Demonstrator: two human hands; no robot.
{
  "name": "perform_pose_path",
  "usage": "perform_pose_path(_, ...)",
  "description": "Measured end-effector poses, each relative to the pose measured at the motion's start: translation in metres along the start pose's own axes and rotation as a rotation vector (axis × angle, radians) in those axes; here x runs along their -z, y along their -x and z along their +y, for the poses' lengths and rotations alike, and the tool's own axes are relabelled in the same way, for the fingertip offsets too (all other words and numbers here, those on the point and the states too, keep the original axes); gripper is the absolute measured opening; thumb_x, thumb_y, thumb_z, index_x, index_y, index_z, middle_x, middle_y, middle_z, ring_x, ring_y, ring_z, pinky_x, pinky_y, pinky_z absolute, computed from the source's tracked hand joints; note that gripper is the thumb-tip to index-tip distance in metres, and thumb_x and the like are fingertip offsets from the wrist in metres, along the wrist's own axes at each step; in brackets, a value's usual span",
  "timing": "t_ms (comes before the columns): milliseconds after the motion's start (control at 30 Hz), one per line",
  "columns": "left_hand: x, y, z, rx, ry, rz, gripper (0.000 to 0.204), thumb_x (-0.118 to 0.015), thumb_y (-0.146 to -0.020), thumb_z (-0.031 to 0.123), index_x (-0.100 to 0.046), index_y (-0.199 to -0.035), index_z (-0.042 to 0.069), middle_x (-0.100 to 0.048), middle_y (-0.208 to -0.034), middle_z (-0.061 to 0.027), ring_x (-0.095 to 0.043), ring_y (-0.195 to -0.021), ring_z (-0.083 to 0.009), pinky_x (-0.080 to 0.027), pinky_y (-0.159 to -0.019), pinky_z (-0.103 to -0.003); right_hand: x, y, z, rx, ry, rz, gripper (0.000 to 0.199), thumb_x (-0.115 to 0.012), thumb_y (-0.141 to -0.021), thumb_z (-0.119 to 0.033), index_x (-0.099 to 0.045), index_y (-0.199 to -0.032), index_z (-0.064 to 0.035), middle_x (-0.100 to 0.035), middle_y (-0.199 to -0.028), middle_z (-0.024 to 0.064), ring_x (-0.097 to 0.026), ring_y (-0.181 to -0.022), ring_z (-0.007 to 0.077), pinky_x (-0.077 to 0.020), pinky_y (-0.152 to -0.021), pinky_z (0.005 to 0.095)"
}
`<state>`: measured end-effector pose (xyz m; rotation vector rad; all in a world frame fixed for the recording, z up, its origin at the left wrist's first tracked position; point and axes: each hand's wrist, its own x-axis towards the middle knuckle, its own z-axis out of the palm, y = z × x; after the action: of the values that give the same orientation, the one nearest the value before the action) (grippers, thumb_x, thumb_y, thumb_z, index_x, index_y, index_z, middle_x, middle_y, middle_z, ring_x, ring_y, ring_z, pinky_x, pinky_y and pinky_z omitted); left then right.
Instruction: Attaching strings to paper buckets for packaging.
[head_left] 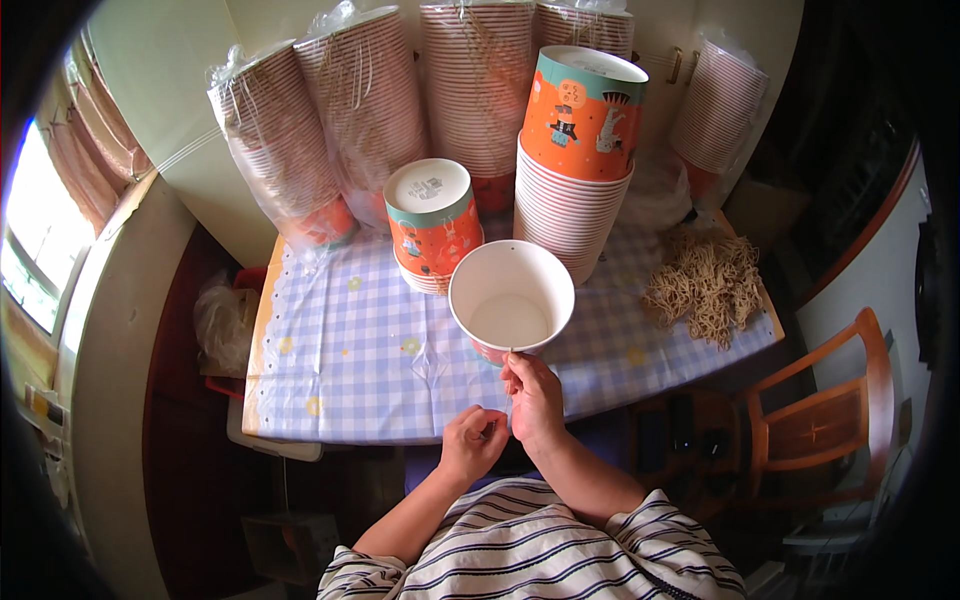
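An open white paper bucket [515, 290] stands near the table's front, its mouth tipped toward me, with a small hole in the far rim. My right hand [535, 395] pinches at its near rim, the thumb and finger pressed together there. A thin pale bit, perhaps string, shows at those fingertips. Just left and nearer to me, my left hand [473, 440] is curled closed, and what its fingers hold is hidden. Behind the bucket, a short upside-down stack of orange and teal paper buckets [436, 225] stands at left, and a tall stack [575, 200] at right.
Tall bagged stacks of buckets [375, 100] line the table's back. A heap of tan strings [708, 288] lies on the right of the blue checked tablecloth [350, 370]. A wooden chair [820, 420] stands at right. A plastic bag [225, 325] is beyond the table's left edge.
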<state>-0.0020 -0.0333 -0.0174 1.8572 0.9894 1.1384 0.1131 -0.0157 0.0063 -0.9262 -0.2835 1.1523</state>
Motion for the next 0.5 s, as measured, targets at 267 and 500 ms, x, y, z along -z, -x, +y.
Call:
perform_pose_path(267, 0.018, -0.027, 0.008, -0.251, -0.293, -0.010, 0.014, -0.070, -0.067, 0.007, -0.065, -0.080, 0.007, -0.060, -0.079, -0.0069, -0.058, -0.076, -0.0251, -0.042, -0.071, -0.037, 0.005, -0.001, -0.005, -0.098, -0.165, -0.125, 0.012, -0.065, -0.087, -0.019, -0.062, -0.089, -0.0077, -0.056, -0.070, -0.0003, -0.048, -0.055, 0.0070, -0.0412, -0.054, 0.0232)
perform_pose_path(500, 0.042, -0.088, 0.049, -0.486, -0.545, 0.080, 0.031, -0.070, -0.064, 0.010, -0.063, -0.094, 0.012, -0.058, -0.093, -0.0034, -0.054, -0.095, -0.0257, -0.039, -0.081, -0.039, 0.014, -0.001, -0.011, -0.136, -0.058, -0.114, 0.015, -0.066, -0.087, -0.022, -0.059, -0.088, -0.0083, -0.056, -0.072, -0.0014, -0.037, -0.048, 0.0026, -0.0333, -0.047, 0.0209)
